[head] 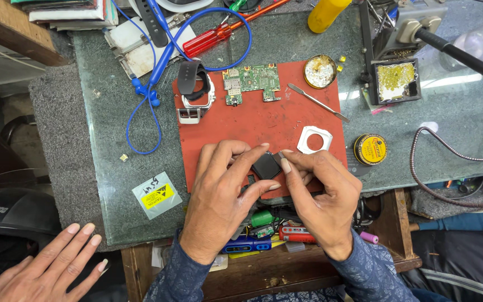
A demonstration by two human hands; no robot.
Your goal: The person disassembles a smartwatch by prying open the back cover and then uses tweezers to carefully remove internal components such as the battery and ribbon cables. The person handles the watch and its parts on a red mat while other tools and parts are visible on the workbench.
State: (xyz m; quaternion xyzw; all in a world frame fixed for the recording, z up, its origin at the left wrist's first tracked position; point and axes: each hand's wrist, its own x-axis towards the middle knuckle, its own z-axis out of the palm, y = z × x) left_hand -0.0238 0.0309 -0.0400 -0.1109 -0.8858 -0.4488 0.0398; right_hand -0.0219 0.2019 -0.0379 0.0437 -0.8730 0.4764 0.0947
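Looking down in the head view, both hands are seen meeting over the front edge of a red rectangular work mat (264,120) laid on a grey-green glass-topped bench (113,184). A small black square screen module (266,165) is pinched between the thumb and fingers of the left hand (222,184), the fingers curled around its left and lower edges. The right hand (317,187) is closed at the module's upper right corner, thumb and forefinger pressed together; a thin tool or tab may be gripped there, but this cannot be told with certainty.

Just beside the right hand, on the mat, a white square plastic frame with a round opening (314,139) is noted. Farther back on the mat a green circuit board (252,81), a silver watch case with a black strap (195,89) and a slim metal spatula (317,102) are recorded, well apart from the hands. A round open tin of pale paste (320,71) sits at the mat's far right corner; a yellow-lidded round tin (370,149) lies off the mat to the right. Another person's hand (51,268) rests flat at the lower left.
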